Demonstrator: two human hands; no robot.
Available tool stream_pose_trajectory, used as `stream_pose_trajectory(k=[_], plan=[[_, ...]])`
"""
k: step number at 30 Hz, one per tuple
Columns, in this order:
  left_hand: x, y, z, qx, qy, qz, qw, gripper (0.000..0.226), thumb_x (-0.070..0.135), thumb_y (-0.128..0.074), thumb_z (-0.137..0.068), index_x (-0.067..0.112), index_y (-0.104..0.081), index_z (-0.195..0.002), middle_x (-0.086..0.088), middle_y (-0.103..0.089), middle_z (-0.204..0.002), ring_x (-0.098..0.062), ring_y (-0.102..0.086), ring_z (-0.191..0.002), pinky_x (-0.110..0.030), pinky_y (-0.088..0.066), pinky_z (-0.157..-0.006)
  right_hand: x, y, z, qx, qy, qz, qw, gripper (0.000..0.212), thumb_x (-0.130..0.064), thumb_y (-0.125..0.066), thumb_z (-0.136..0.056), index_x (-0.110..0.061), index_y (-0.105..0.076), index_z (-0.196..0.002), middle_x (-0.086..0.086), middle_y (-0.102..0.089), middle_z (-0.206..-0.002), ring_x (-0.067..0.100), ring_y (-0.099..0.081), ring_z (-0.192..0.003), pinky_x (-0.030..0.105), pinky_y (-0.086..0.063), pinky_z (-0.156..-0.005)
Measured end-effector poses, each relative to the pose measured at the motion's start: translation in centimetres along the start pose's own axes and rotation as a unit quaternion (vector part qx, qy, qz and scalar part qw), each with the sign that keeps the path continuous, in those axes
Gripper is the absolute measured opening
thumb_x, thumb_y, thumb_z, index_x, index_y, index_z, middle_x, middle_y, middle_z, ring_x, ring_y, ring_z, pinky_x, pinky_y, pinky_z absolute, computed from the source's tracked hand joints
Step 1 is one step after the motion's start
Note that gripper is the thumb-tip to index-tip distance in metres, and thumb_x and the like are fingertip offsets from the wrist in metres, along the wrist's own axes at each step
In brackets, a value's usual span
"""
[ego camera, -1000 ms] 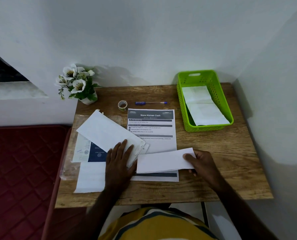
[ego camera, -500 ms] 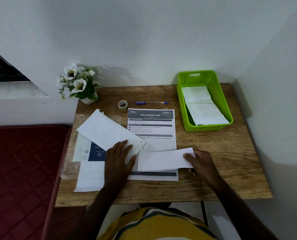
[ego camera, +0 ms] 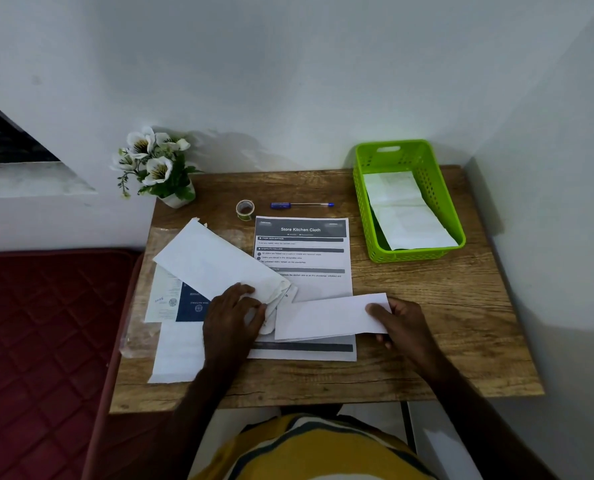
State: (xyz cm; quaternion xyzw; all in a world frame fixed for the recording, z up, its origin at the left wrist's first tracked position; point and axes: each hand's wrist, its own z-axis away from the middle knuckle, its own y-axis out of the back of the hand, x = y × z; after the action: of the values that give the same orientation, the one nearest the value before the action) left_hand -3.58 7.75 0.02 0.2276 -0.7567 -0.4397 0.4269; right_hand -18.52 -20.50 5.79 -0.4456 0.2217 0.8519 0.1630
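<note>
- The right grip [ego camera: 403, 327] pinches the right end of a folded white paper [ego camera: 326, 317]. Its thumb lies on top and its fingers curl under.
- The folded white paper lies almost flat between the 2 grips. Its left end is just beside the left grip [ego camera: 233, 320].
- The left grip has bent fingers on the near end of a long white envelope [ego camera: 219, 261] and holds it, with the thumb at its edge. That end looks crumpled.
- The envelope slants away from the left grip, going back and to the left.
- A printed sheet [ego camera: 302, 258] with the words "Store Kitchen Cloth" lies under the folded paper, between the 2 grips and past them.
- A dark blue booklet [ego camera: 191, 303] peeks out from under the envelope, just left of the left grip. A plain white sheet [ego camera: 178, 351] lies nearer, left of that wrist.
- All of this sits on a wooden worktop [ego camera: 427, 289].
- Far past the right grip stands a green basket [ego camera: 361, 202] with white papers [ego camera: 406, 216] inside.
- Far past the left grip are a small tape roll [ego camera: 245, 209], a blue pen [ego camera: 302, 205] and a pot of white flowers [ego camera: 157, 168].
- A red mattress [ego camera: 46, 323] lies well to the left of the left grip.
</note>
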Motion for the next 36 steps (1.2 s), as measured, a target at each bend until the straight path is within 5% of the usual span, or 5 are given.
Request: stream_pose_trajectory(k=[22, 28, 36], plan=[[0.8, 0.2, -0.2, 0.004, 0.052, 0.074, 0.996, 0.016, 0.032, -0.080, -0.087, 0.017, -0.077, -0.093, -0.003, -0.071, -0.124, -0.022, -0.064, -0.114, -0.043, -0.049, -0.100, 0.0, -3.7, 1.6, 0.085, 0.043, 0.001, 0.995, 0.017, -0.020, -0.064, -0.099, -0.012, -0.074, -0.088, 0.003, -0.067, -0.058, 0.011, -0.058, -0.041, 0.025, -0.045, -0.037], [2.2, -0.1, -0.2, 0.019, 0.050, 0.045, 0.998, 0.013, 0.026, -0.082, -0.085, 0.016, -0.076, -0.091, -0.003, -0.071, -0.121, -0.024, -0.060, -0.116, -0.037, -0.040, -0.101, 0.2, -6.0, 1.9, 0.074, 0.031, -0.028, 0.996, 0.013, -0.024, -0.065, -0.099, -0.016, -0.072, -0.092, 0.013, -0.070, -0.066, 0.016, -0.061, -0.044, 0.027, -0.046, -0.037], [2.9, -0.6, -0.2, 0.021, 0.047, 0.033, 0.998, 0.017, 0.032, -0.073, -0.087, 0.016, -0.076, -0.089, -0.002, -0.072, -0.119, -0.025, -0.063, -0.114, -0.045, -0.046, -0.098, -0.3, -7.2, 0.4, 0.033, -0.032, -0.017, 0.999, 0.012, -0.028, -0.066, -0.098, -0.018, -0.070, -0.092, 0.009, -0.072, -0.071, 0.024, -0.067, -0.047, 0.029, -0.050, -0.039]])
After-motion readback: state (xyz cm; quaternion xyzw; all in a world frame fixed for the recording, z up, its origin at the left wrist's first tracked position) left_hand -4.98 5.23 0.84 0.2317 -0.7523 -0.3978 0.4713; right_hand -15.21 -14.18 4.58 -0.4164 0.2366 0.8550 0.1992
